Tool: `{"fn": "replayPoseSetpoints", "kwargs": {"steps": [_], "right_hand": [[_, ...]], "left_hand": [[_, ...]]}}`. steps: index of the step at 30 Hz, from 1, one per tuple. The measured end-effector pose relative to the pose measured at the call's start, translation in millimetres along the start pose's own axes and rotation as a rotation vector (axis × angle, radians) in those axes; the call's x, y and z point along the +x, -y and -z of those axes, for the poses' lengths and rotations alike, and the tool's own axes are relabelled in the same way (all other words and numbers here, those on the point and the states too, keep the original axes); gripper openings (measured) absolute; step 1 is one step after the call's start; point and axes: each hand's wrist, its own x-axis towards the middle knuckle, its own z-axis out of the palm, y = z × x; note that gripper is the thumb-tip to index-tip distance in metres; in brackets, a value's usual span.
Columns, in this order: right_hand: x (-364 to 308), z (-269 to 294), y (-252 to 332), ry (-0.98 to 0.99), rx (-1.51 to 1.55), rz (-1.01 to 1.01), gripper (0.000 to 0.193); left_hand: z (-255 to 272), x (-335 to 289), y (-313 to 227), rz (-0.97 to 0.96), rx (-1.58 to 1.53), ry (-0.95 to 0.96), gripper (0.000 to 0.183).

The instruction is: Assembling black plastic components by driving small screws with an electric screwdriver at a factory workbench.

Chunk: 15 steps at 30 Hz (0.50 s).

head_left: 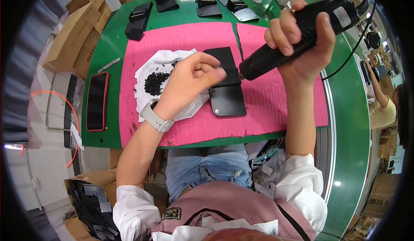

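Note:
My right hand (307,63) is wrapped round a black electric screwdriver (271,59), its tip pointing down and left. Near that tip lie two flat black plates, an upper one (224,59) and a lower one (227,101) with a small round silvery spot at its corner. My left hand (189,79), a pale watch on its wrist, is closed above the left edge of the plates, thumb against the curled fingers. Whatever those fingers hold, if anything, is hidden. Beneath and left of it, a heap of small black screws (156,84) rests on a crumpled white sheet (144,68).
A pink ribbed mat (185,36) covers part of the green table (114,38). Several black metal brackets (208,6) stand along the far edge. At the left lie a red-edged phone (98,100) and a slim cutter (109,65). The screwdriver's cord (354,51) hangs at the right.

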Motion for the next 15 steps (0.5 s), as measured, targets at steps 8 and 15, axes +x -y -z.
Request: {"fn": "replayPoseSetpoints", "kwargs": {"steps": [8,15], "right_hand": [[-1,9,-17,0.002,-0.327,0.03,0.036],[0,-3,-18,-0.067,-0.399,0.011,0.03]], "left_hand": [[7,8,17,0.143,0.241,-0.132,0.05],[5,14,27,0.098,0.304,-0.104,0.053]]}}
